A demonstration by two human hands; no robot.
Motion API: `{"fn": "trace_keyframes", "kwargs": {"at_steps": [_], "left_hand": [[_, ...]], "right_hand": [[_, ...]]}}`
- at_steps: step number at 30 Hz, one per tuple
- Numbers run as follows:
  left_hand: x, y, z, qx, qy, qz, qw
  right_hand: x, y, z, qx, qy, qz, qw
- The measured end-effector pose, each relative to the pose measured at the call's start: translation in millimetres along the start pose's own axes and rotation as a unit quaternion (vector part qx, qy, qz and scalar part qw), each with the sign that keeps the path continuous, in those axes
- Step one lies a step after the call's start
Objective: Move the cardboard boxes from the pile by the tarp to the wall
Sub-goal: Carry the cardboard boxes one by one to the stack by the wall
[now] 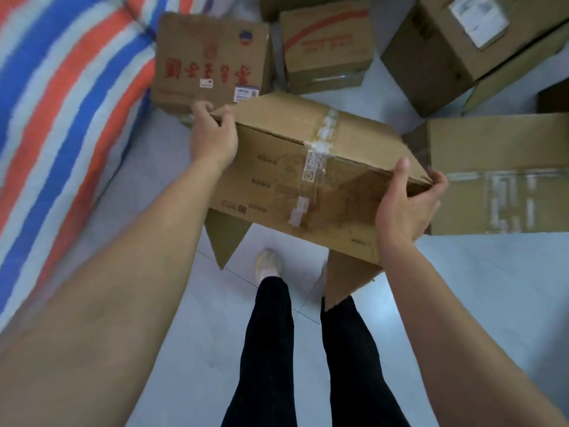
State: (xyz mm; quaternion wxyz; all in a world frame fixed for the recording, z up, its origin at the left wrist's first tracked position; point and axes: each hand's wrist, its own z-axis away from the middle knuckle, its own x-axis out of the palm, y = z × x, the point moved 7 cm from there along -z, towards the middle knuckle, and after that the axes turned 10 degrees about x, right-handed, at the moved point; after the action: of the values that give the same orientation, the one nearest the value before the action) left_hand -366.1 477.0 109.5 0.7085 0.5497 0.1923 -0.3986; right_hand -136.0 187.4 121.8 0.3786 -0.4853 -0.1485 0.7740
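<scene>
Clearly, the held cardboard box (pixel 308 167) was up in the air, in front of the person's legs (pixel 271 349) and above the pale tiled floor (pixel 477 303). It was plain brown, with faint dark print on the near face. A strip of clear tape ran across the top seam and down that face. The box was tilted, its right end nearer to the camera. Two bottom flaps (pixel 224 238) hung down open under it.

The left hand (pixel 212 134) gripped the far left corner, with the fingers curled over the top edge. The right hand (pixel 403 208) gripped the near right corner, with the thumb on top and the fingers wrapped round the end.

The striped tarp (pixel 61 103), red, blue and white, filled the left side of the view. Just beside it stood a box with red characters (pixel 209 60), close behind the left hand. A box with a red stripe (pixel 326 41) stood next to that one. A box with a white label (pixel 455 47) lay further right. A flat taped box (pixel 498 174) lay on the floor, near the right hand. Bare floor showed under the held box, round one shoe (pixel 268 263), and at the lower right.
</scene>
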Motion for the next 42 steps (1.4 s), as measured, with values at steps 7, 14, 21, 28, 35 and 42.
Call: {"fn": "trace_keyframes", "kwargs": {"at_steps": [7, 14, 21, 28, 35, 42], "left_hand": [[-109, -23, 125, -0.071, 0.131, 0.04, 0.988], [-239, -62, 297, -0.16, 0.295, 0.119, 0.934], [-378, -136, 509, -0.259, 0.476, 0.248, 0.803], [-471, -226, 769, -0.284, 0.618, 0.269, 0.683], [-514, -328, 1033, -0.276, 0.744, 0.264, 0.548], [-556, -412, 1180, -0.274, 0.804, 0.239, 0.47]], "right_hand": [[-38, -80, 68, -0.125, -0.073, 0.102, 0.984], [-61, -137, 209, -0.278, -0.227, 0.148, 0.921], [-89, -113, 419, -0.376, -0.351, 0.144, 0.845], [-163, 26, 645, -0.442, -0.473, 0.123, 0.752], [-259, 206, 857, -0.492, -0.577, 0.108, 0.642], [-303, 330, 998, -0.492, -0.657, 0.098, 0.563]]}}
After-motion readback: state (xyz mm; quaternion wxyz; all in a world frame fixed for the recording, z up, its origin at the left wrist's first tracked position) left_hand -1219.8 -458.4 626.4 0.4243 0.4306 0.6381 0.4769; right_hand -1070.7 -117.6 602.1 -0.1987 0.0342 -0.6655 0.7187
